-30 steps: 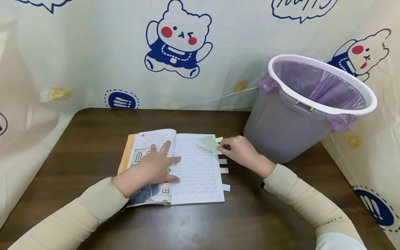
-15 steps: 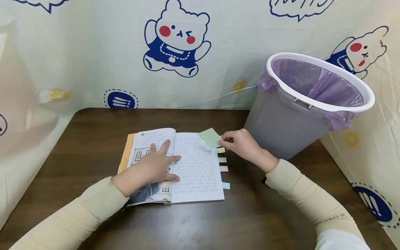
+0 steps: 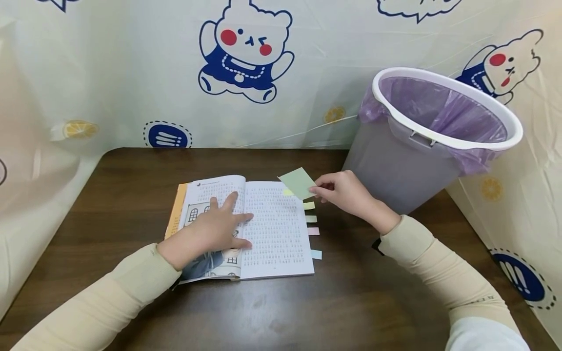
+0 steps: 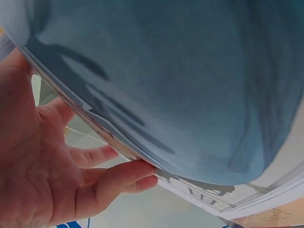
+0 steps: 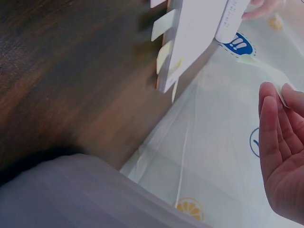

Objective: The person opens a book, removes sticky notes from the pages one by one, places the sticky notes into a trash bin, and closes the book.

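An open book (image 3: 276,243) lies on the table, its right page printed with rows of text. My left hand (image 3: 215,225) rests spread across the left page and the fold, fingers straight; the left wrist view shows its fingertips against the picture page (image 4: 190,95). Between thumb and fingers my right hand (image 3: 347,192) pinches a light green sticky note (image 3: 296,181), held by its right corner above the page's upper right corner. The right wrist view shows the same note (image 5: 270,71) edge-on. Coloured tabs, including a pink tab (image 3: 313,231) and a blue tab (image 3: 316,254), stick out from the right edge.
A grey trash bin (image 3: 399,161) with a white rim and purple liner (image 3: 474,114) stands at the back right, near my right hand. Behind the brown table (image 3: 263,317) hangs a curtain (image 3: 325,58) printed with cartoon bears.
My right hand has moved the green sticky note up toward the page's top edge and tilted it, uncovering yellow on the page's upper corner. The left hand stays on the book.
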The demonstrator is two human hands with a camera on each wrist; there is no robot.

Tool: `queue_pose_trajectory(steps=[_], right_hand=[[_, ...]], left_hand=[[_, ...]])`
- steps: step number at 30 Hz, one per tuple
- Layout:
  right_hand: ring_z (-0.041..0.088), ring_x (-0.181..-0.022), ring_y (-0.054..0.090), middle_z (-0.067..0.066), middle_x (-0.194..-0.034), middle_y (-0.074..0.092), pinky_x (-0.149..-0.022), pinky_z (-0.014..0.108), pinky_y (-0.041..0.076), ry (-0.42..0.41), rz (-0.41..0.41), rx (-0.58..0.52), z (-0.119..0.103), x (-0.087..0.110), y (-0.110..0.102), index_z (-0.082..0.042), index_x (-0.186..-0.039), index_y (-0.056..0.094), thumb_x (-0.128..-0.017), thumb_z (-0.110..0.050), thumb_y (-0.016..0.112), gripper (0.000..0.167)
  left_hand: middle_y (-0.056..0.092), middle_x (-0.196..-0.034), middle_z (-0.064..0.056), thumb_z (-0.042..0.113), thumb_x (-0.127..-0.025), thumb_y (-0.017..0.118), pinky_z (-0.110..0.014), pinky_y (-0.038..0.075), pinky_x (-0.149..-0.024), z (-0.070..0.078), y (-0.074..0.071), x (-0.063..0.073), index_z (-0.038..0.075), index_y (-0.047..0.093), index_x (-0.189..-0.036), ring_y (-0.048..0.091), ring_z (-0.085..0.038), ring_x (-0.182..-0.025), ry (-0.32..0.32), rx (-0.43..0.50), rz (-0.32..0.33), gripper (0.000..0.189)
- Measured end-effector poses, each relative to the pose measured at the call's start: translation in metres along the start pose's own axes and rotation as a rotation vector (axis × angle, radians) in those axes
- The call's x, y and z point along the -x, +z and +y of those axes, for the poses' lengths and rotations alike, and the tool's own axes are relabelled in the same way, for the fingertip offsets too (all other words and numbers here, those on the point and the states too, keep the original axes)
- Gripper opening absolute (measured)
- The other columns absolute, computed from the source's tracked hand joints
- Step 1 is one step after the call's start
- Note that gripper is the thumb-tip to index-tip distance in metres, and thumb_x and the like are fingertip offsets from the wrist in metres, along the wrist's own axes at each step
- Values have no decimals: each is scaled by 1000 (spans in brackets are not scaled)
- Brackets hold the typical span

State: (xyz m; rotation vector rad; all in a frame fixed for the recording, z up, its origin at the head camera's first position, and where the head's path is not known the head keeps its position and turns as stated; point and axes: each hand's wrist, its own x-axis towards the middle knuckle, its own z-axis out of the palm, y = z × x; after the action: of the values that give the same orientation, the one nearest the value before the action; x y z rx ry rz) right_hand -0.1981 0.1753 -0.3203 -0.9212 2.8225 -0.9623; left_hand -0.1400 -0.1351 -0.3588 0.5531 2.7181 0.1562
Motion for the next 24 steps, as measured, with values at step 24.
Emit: queue_pose_trajectory(steps=[24], right_hand=[[14, -61, 68, -7, -69, 71, -63, 20, 51, -74, 141, -22, -24, 16, -40, -7, -89, 80, -86, -11, 84, 7]], left_hand=[[15, -163, -33, 60, -86, 76, -68, 55, -73, 1, 1, -1, 21, 58, -148, 24, -75, -132, 1, -1, 10, 76]])
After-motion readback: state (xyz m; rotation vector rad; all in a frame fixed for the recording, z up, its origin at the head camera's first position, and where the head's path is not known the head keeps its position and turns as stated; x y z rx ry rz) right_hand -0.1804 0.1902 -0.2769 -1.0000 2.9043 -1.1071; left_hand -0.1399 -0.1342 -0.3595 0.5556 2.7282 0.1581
